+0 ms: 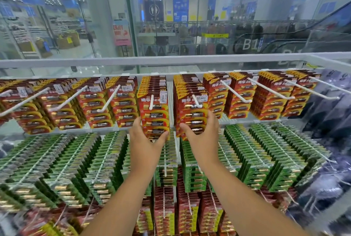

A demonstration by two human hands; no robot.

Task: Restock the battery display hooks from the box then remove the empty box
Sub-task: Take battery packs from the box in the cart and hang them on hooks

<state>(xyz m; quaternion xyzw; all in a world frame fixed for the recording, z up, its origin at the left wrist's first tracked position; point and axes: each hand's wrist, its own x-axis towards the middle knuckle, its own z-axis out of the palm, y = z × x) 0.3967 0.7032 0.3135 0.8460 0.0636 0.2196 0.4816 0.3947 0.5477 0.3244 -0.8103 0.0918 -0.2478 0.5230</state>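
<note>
Red and yellow battery packs hang in rows on white hooks along the top rail. My left hand [147, 137] grips the bottom of the stack of red packs [153, 102] on the hook left of centre. My right hand [202, 133] holds the lower end of the neighbouring stack of red packs [191, 102] on the hook right of centre. Both stacks reach near the hook tips [199, 105]. The box is not in view.
Green battery packs [76, 163] fill the hooks of the second row, and more red packs [182, 213] hang lower down. Dark bagged goods [326, 121] hang at the right. A glass wall behind the rack shows the store hall and an escalator.
</note>
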